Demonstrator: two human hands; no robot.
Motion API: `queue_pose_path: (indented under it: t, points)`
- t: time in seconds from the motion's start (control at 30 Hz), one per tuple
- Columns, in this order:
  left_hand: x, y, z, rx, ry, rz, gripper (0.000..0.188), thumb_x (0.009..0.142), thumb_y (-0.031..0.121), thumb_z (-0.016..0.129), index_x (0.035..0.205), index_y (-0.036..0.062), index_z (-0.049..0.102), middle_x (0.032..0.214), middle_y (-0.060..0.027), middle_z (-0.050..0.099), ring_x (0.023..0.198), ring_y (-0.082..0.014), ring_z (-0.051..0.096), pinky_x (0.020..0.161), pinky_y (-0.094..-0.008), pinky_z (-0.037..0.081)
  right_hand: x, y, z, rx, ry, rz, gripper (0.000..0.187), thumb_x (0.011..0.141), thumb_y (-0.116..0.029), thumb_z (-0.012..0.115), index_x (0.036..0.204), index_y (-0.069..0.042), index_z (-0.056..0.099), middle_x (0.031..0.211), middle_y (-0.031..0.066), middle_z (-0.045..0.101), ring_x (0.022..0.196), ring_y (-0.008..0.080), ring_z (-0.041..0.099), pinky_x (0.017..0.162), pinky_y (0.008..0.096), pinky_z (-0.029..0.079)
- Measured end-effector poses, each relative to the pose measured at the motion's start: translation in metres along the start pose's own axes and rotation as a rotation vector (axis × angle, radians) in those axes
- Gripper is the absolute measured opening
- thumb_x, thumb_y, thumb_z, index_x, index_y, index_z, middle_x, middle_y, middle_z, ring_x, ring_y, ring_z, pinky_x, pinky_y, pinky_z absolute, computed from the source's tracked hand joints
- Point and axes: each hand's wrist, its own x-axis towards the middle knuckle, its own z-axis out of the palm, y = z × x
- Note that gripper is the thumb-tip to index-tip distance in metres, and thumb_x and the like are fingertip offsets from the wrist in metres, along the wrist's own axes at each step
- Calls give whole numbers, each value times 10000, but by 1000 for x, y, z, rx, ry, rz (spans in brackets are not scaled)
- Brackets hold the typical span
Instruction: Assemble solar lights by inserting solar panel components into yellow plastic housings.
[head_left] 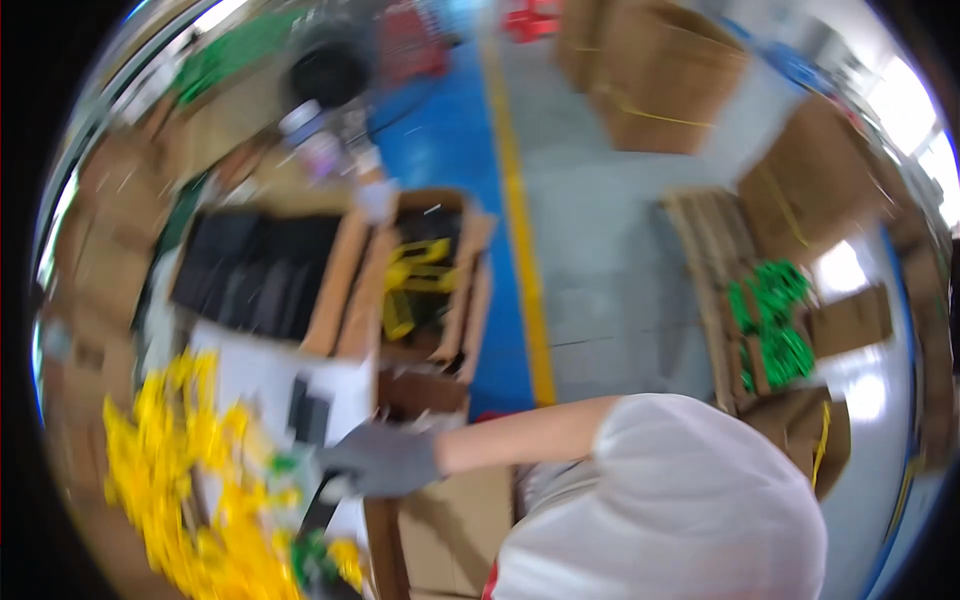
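My right hand (385, 460), in a grey glove, reaches left over a white work surface. Its fingers are closed on a black strip (320, 508), which slants down toward a green piece (308, 560). The strip's exact kind is lost in motion blur. Beside the hand, a dark flat piece (308, 412) lies on the white surface (260, 375). A large heap of yellow plastic pieces (190, 470) spreads to the left. A dark grey shape at the lower edge, by the green piece, may be my left hand; its fingers are not discernible.
Beyond the heap stands a carton of black pieces (255, 275), with a carton of yellow and black pieces (420, 285) beside it. Green bundles (780, 325) sit among cartons at right. Tall cardboard boxes (665, 80) stand farther off. A yellow line (515, 200) runs along the floor.
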Motion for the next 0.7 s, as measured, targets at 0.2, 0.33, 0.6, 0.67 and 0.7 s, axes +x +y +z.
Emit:
queue_pose_path:
  t: [0.2, 0.33, 0.6, 0.67, 0.7]
  points:
    - [-9, 20, 141, -239, 392, -297, 371, 877, 162, 621, 1183, -44, 578, 1051, -129, 637, 810, -229, 668, 646, -277, 550, -35, -26, -23, -153, 13, 189, 163, 883, -220, 630, 945, -72, 599, 664, 40, 631, 588, 146, 623, 562, 286, 470]
    - [-27, 25, 147, -291, 410, -270, 347, 897, 154, 606, 1170, -59, 577, 1031, -139, 638, 817, -250, 674, 637, -288, 557, -38, -36, -24, -25, -113, 340, 150, 879, -172, 638, 921, -33, 602, 650, 13, 601, 582, 71, 562, 541, 250, 451]
    - [-28, 27, 148, -268, 355, -276, 356, 898, 164, 619, 1169, -65, 579, 996, -152, 660, 806, -256, 683, 639, -297, 570, -32, -42, -26, -256, -175, 267, 158, 860, -179, 665, 894, -31, 619, 614, 51, 614, 546, 128, 601, 531, 262, 456]
    - [-30, 27, 148, -274, 354, -270, 362, 896, 167, 623, 1168, -67, 577, 990, -150, 662, 803, -255, 683, 633, -297, 572, -31, -45, -28, -271, -197, 260, 156, 860, -180, 664, 892, -34, 618, 619, 53, 619, 545, 136, 606, 530, 265, 456]
    - [-31, 25, 147, -277, 358, -272, 363, 898, 167, 621, 1169, -70, 576, 990, -150, 663, 803, -253, 684, 631, -294, 574, -30, -47, -28, -286, -215, 251, 153, 860, -180, 663, 890, -37, 618, 623, 54, 623, 544, 143, 611, 529, 267, 457]
